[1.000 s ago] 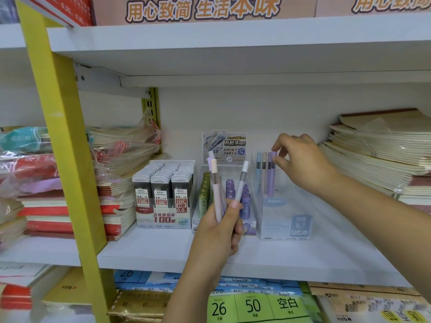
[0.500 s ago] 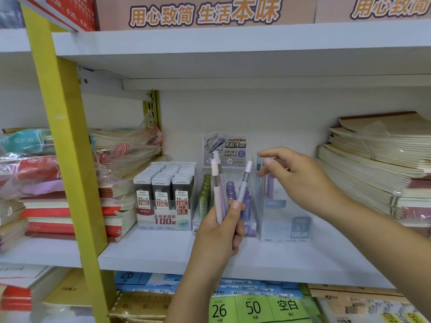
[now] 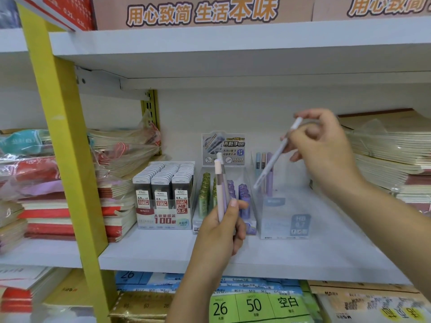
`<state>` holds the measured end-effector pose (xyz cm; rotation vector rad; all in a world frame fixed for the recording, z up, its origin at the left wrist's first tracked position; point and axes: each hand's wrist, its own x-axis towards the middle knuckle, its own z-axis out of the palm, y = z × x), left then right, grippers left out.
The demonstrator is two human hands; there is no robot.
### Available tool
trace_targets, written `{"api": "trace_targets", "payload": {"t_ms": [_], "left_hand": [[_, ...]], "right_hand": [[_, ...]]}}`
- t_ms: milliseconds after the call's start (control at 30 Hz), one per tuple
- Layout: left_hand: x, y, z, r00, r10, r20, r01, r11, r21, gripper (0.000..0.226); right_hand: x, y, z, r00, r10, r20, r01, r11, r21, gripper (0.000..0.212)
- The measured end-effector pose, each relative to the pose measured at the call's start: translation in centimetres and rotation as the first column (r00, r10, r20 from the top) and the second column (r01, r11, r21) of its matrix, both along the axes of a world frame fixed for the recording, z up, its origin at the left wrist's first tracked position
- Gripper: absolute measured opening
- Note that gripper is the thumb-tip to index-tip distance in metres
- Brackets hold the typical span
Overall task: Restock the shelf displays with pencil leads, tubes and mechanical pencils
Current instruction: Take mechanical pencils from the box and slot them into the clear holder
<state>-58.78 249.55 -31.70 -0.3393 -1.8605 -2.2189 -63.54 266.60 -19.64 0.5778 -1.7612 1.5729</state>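
Observation:
My left hand (image 3: 221, 229) grips two upright mechanical pencils (image 3: 220, 190), pink and lilac, in front of the tube display (image 3: 224, 199) of green and purple lead tubes. My right hand (image 3: 324, 148) pinches a pale lilac mechanical pencil (image 3: 277, 155) by its cap end, tilted with the tip down over the clear pencil display box (image 3: 284, 217). Three pencils (image 3: 263, 169) stand at the back left of that box. A box of 0.5 HB lead cases (image 3: 163, 194) sits to the left.
Wrapped notebook stacks (image 3: 70, 183) fill the left of the white shelf (image 3: 233, 257); kraft notebook stacks (image 3: 391, 155) sit at the right. A yellow upright post (image 3: 67, 159) crosses the left foreground. Paper packs (image 3: 256, 304) lie on the shelf below.
My right hand took the lilac pencil out of my left hand and lifted it up and right, over the clear box. My left hand now holds two pencils instead of three.

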Motion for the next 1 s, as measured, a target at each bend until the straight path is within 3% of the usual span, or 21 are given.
{"api": "trace_targets", "payload": {"t_ms": [133, 233, 433, 700, 1000], "left_hand": [[-0.2, 0.0, 0.0, 1.0, 0.005, 0.013, -0.005, 1.0, -0.007, 0.035], [-0.3, 0.0, -0.1, 1.0, 0.014, 0.018, -0.014, 1.0, -0.017, 0.034], [-0.3, 0.0, -0.2, 0.999, 0.027, 0.024, -0.027, 1.0, -0.012, 0.036], [-0.3, 0.0, 0.0, 1.0, 0.021, 0.018, -0.021, 1.0, -0.012, 0.035], [-0.2, 0.0, 0.0, 1.0, 0.018, 0.009, -0.017, 1.0, -0.019, 0.036]], "right_hand": [[-1.2, 1.9, 0.8, 0.983, -0.165, -0.078, 0.179, 0.956, 0.234, 0.025], [-2.4, 2.5, 0.5, 0.964, -0.239, -0.119, 0.267, 0.87, 0.414, 0.026], [-4.8, 3.0, -1.4, 0.927, -0.309, -0.211, 0.371, 0.689, 0.622, 0.022], [-6.3, 3.4, -3.0, 0.945, -0.296, -0.138, 0.31, 0.677, 0.668, 0.029], [-6.9, 2.6, -2.6, 0.886, -0.377, -0.271, 0.457, 0.601, 0.655, 0.021]]}}
